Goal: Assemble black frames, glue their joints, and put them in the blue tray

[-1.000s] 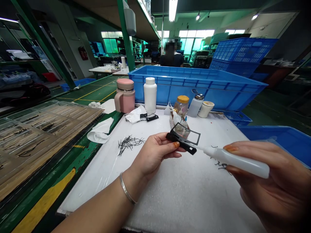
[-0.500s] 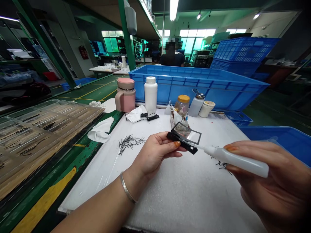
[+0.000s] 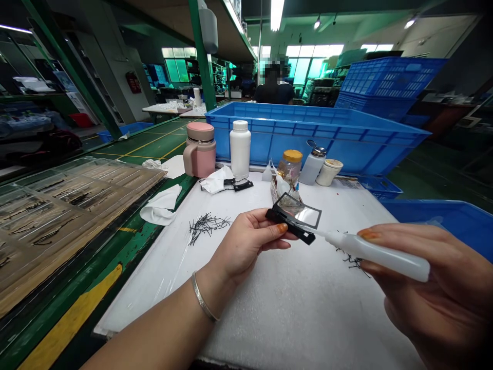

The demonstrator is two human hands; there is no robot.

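Black frame (image 3: 290,229) in left hand (image 3: 246,246); squeeze bottle (image 3: 379,255) in right hand (image 3: 427,293); both barely moved

The frame (image 3: 290,226) is black, the squeeze bottle (image 3: 379,256) milky white, and the fingers (image 3: 282,228) show orange nail polish. Black wire scraps (image 3: 206,228) streak the white worktop (image 3: 300,318), which is edged in green with a yellow stripe (image 3: 69,318). Behind stand a bright blue crate (image 3: 316,139), a pink-and-beige mug (image 3: 200,146), and a jar (image 3: 289,167) with an orange-yellow lid.
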